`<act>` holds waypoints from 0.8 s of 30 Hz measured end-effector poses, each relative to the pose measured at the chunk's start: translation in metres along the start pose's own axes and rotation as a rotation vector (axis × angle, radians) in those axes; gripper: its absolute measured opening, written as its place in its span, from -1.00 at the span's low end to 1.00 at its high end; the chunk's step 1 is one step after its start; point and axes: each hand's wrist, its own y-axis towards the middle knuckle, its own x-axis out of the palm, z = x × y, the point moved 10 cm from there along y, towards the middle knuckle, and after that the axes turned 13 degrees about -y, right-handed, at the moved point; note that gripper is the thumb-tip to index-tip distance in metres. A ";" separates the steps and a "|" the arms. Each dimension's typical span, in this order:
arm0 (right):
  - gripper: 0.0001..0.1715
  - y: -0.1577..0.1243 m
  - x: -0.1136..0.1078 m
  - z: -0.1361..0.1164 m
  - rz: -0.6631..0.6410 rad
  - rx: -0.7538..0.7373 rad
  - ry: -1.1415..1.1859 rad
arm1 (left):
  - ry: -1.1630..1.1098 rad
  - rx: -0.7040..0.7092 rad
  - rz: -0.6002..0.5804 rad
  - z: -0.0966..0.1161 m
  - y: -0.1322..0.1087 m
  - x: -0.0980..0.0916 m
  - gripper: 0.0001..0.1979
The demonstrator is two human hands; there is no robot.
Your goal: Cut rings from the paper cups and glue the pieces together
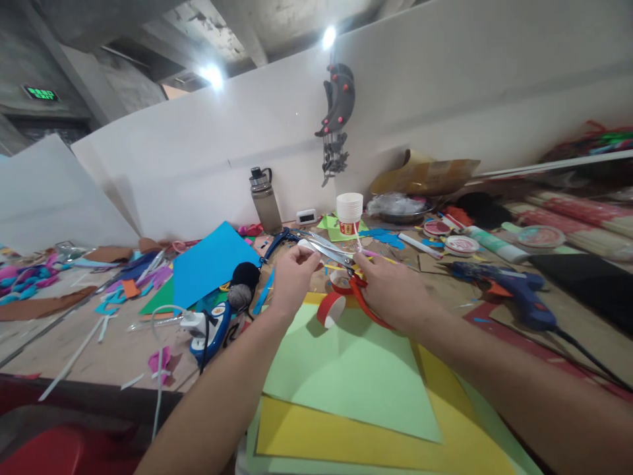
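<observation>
My right hand (390,290) grips red-handled scissors (341,260), their blades pointing left toward my left hand. My left hand (293,277) is closed in a pinch on a small white piece (307,246) held up at the blade tips. Below the hands a red-and-white paper cup (330,309) lies on its side, with a red ring piece (340,282) just behind it. Under them lie a light green sheet (356,369) and a yellow sheet (316,435).
A blue glue gun (514,293) lies at the right, another blue-and-white glue gun (210,330) at the left. Blue paper (208,264), a water bottle (264,201), stacked paper cups (349,212), tape rolls (459,245) and paper scraps crowd the table. A white partition (445,112) stands behind.
</observation>
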 end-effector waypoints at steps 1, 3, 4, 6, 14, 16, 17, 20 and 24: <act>-0.62 0.000 0.000 -0.001 -0.004 -0.005 0.006 | 0.016 0.013 0.001 0.002 0.001 -0.001 -0.81; -0.63 -0.001 -0.001 -0.001 -0.008 -0.011 0.017 | 0.076 0.050 0.008 0.006 0.003 -0.004 -0.82; -0.63 -0.001 -0.002 -0.002 -0.006 -0.012 0.020 | 0.101 0.063 0.014 0.007 0.003 -0.005 -0.83; -0.63 -0.001 -0.004 -0.002 -0.004 -0.008 0.024 | 0.067 0.055 0.024 0.007 0.004 -0.005 -0.83; -0.65 0.000 0.002 -0.004 -0.017 -0.009 0.007 | -0.383 -0.130 0.087 -0.010 0.002 0.000 -0.70; -0.65 0.001 0.005 -0.002 -0.011 0.006 0.009 | -0.364 -0.104 0.082 -0.007 0.002 0.000 -0.68; -0.64 0.002 0.005 -0.002 -0.003 0.013 0.005 | -0.357 -0.093 0.079 -0.005 0.002 0.000 -0.68; -0.63 0.003 0.006 -0.002 0.013 0.020 -0.004 | -0.334 -0.086 0.055 -0.005 0.000 0.003 -0.69; -0.62 0.003 0.007 0.000 0.027 0.033 0.009 | -0.297 -0.098 0.009 -0.010 -0.003 0.009 -0.70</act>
